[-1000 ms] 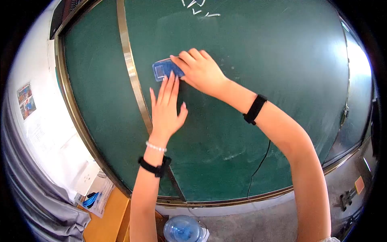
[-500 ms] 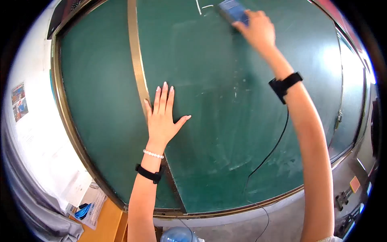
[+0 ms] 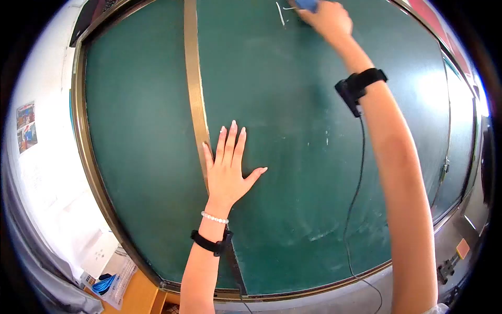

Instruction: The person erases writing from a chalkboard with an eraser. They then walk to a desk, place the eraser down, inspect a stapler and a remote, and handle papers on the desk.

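blue eraser [image 3: 308,4], cropped, long axis unclear

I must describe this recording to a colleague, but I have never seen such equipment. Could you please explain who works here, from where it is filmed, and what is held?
There is no machine: these are a person's two bare hands, filmed by one camera worn on the head, looking forward and down. The surface is a green chalkboard. The right hand, raised high, holds a blue block, probably an eraser, partly cut off by the picture's edge, beside white chalk strokes. The left hand holds nothing; it appears to rest spread on the board, its little finger over a gold-coloured strip. Each wrist wears a black band.
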